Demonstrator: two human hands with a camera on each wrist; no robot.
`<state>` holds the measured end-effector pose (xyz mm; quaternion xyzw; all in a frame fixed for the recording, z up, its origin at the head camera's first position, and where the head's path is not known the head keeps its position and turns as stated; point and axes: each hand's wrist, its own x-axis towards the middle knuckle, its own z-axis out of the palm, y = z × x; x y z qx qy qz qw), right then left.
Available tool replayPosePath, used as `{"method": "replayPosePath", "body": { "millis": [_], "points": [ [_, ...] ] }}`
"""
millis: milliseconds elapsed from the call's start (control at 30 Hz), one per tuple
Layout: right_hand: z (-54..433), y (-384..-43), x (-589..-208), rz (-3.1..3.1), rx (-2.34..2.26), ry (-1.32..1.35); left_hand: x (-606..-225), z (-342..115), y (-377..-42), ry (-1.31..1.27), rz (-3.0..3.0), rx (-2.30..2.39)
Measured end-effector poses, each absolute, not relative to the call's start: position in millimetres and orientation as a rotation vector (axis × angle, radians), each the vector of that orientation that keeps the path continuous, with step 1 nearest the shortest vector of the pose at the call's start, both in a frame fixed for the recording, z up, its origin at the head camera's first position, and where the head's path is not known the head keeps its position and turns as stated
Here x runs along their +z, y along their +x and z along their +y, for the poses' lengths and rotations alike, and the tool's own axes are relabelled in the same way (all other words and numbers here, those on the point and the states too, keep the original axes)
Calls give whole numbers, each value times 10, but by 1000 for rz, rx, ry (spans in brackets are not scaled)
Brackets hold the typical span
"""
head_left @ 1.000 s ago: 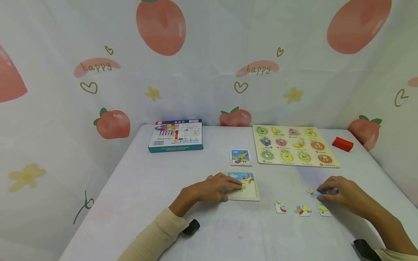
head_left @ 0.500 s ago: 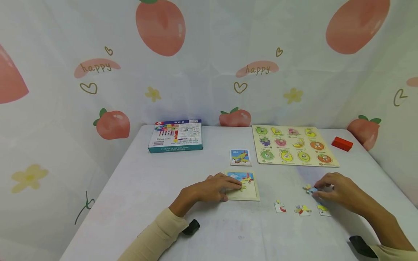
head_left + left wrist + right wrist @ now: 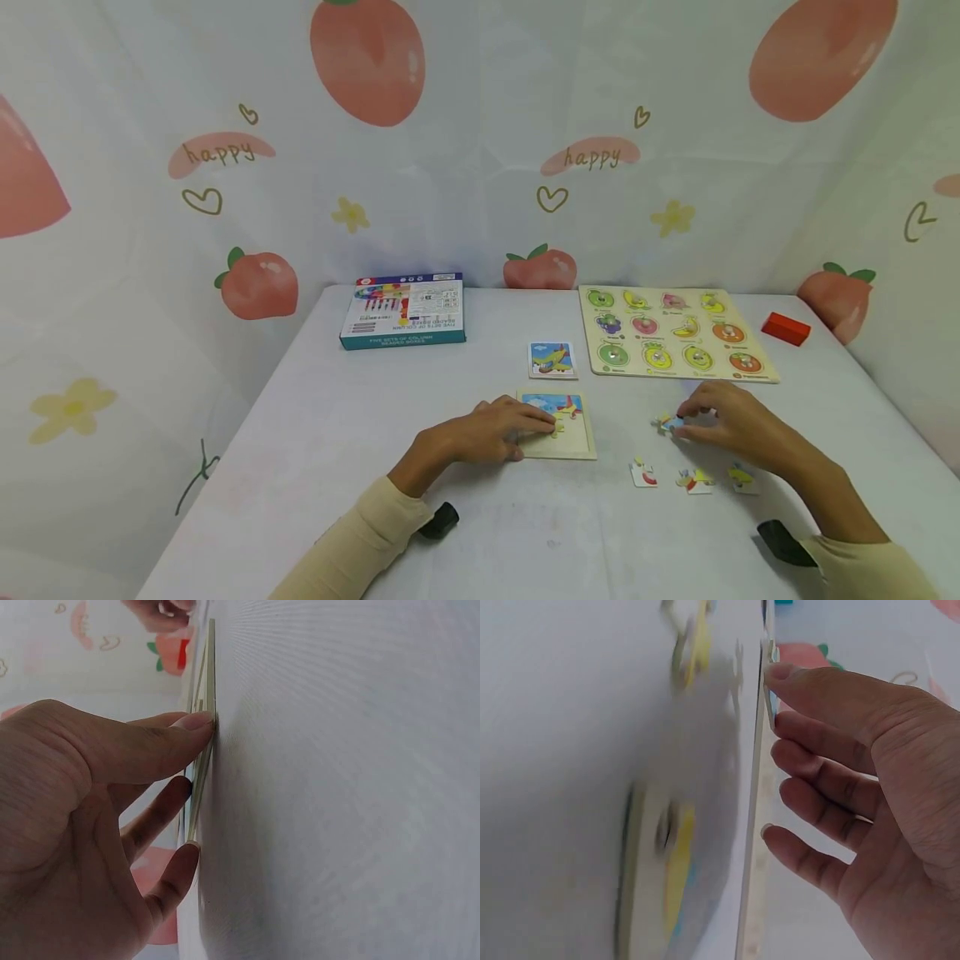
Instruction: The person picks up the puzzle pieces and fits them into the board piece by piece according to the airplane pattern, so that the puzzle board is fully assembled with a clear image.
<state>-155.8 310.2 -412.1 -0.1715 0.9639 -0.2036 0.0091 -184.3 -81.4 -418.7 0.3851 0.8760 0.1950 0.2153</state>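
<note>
My left hand (image 3: 487, 432) hid the left side of the board (image 3: 566, 447). The left wrist view caught that board edge-on, its face lost to sight, and cut off my right hand (image 3: 727, 421) at the top edge. My right fingertips covered one end of the piece (image 3: 666, 424) I pinched, its print too small to make out. In the right wrist view the loose pieces (image 3: 679, 870) were blurred, one cut by the top edge, one by the bottom. My sleeves (image 3: 360, 533) ran out of the head view's bottom. The captions on the fruit board (image 3: 678, 333) were too small to read.
</note>
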Motion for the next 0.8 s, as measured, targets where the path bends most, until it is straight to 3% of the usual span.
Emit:
{"method": "replayPosePath", "body": {
  "millis": [800],
  "points": [
    [2334, -1799, -4075, 2906, -641, -787, -4222, -816, -1864, 1074, 2435, 535]
  ]
}}
